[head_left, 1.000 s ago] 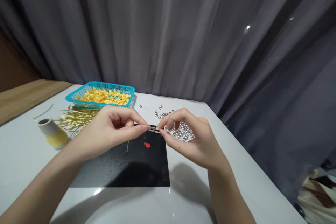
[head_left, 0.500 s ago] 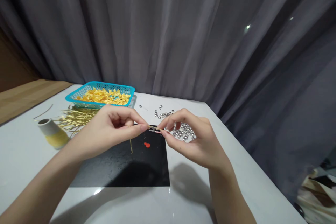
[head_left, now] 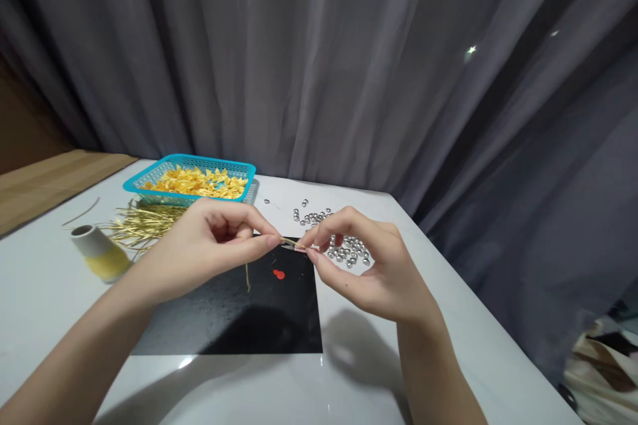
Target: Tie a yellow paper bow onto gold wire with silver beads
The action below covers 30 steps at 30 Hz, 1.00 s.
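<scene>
My left hand (head_left: 226, 242) pinches one end of a thin gold strand (head_left: 290, 241) between thumb and forefinger. A loose tail of gold strand (head_left: 248, 277) hangs below these fingers. Opposite it, my right hand (head_left: 361, 255) is closed in a pinch at the other end of the strand. A small, slim silvery piece (head_left: 288, 247) shows just under the strand, between the two sets of fingertips; its kind is too small to make out. Both hands are raised over the far right part of a black mat (head_left: 234, 319), where a small red piece (head_left: 279, 274) lies.
Small shiny silver beads (head_left: 351, 254) are scattered beyond and under my right hand. A blue basket (head_left: 130, 186) with yellow pieces (head_left: 199, 181) stands at the back left. Before it lie a gold strand bundle (head_left: 144, 222) and a grey-and-yellow cone (head_left: 100, 255). A curtain (head_left: 319, 66) hangs behind.
My right fingertips have shifted slightly on the strand and cover more of the silvery piece. My left hand keeps its pinch, almost unmoved.
</scene>
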Each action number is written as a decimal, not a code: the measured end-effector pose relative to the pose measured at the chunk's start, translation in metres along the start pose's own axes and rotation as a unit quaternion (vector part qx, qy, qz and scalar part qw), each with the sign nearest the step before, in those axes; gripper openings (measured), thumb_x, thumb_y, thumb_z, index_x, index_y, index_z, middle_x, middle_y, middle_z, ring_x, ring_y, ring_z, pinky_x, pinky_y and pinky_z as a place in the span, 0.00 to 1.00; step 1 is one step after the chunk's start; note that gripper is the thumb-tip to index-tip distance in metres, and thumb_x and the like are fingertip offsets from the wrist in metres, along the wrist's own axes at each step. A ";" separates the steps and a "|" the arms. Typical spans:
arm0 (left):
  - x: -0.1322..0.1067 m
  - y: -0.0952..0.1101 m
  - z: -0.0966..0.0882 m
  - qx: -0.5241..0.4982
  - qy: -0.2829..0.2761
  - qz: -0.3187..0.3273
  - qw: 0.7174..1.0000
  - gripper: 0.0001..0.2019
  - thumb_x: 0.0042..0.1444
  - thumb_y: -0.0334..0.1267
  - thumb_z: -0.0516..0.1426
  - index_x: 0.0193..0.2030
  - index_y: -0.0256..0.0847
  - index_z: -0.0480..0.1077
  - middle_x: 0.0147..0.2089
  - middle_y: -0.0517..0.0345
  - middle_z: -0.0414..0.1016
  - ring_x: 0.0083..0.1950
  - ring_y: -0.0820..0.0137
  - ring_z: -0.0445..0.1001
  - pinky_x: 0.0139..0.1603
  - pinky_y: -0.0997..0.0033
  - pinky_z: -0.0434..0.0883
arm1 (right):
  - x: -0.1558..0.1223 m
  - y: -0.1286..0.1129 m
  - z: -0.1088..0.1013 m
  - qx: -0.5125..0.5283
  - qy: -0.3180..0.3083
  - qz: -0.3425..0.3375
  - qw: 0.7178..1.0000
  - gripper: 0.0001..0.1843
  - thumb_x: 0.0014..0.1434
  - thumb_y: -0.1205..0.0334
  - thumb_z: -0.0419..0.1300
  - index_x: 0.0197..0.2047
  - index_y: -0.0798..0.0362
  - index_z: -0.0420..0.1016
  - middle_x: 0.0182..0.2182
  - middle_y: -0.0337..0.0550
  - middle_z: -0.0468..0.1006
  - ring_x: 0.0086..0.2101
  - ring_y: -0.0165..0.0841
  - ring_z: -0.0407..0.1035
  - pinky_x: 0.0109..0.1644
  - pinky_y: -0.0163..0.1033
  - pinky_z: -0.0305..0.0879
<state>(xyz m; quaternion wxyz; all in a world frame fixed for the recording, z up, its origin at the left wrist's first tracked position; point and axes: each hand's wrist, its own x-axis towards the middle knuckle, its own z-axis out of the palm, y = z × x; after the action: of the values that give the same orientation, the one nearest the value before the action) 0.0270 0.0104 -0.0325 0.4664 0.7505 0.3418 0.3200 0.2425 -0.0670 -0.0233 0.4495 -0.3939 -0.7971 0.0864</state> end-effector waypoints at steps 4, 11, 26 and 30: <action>0.001 -0.002 0.001 -0.001 0.004 0.010 1.000 0.12 0.51 0.50 0.64 0.28 0.45 0.79 0.18 0.66 0.51 0.22 0.76 0.54 0.23 0.76 0.53 | 0.000 0.001 0.000 0.005 -0.006 0.001 1.000 0.12 0.53 0.77 0.61 0.38 0.51 0.71 0.32 0.34 0.80 0.32 0.27 0.73 0.35 0.33 0.69; -0.001 -0.001 0.001 -0.006 0.008 0.010 1.000 0.12 0.50 0.50 0.64 0.27 0.44 0.79 0.18 0.66 0.51 0.21 0.76 0.54 0.22 0.76 0.52 | 0.000 0.002 0.000 0.011 -0.008 0.005 1.000 0.14 0.53 0.79 0.61 0.38 0.51 0.70 0.33 0.33 0.80 0.32 0.27 0.73 0.35 0.33 0.69; -0.004 0.005 0.005 -0.009 -0.009 0.026 1.000 0.11 0.53 0.44 0.62 0.24 0.42 0.76 0.19 0.68 0.50 0.21 0.79 0.52 0.21 0.80 0.52 | -0.001 0.000 0.001 -0.009 -0.005 0.008 1.000 0.16 0.54 0.77 0.58 0.37 0.47 0.60 0.31 0.32 0.78 0.27 0.26 0.65 0.31 0.34 0.65; -0.004 0.004 0.001 0.001 -0.018 0.011 1.000 0.11 0.53 0.45 0.62 0.25 0.41 0.76 0.19 0.68 0.50 0.21 0.78 0.53 0.22 0.80 0.53 | 0.000 0.000 0.001 -0.006 0.002 0.007 1.000 0.16 0.53 0.77 0.58 0.37 0.47 0.59 0.30 0.32 0.77 0.27 0.26 0.64 0.32 0.35 0.65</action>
<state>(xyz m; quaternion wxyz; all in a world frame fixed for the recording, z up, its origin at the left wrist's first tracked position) 0.0263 0.0052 -0.0296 0.4679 0.7608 0.3251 0.3109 0.2414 -0.0670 -0.0236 0.4479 -0.4023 -0.7940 0.0845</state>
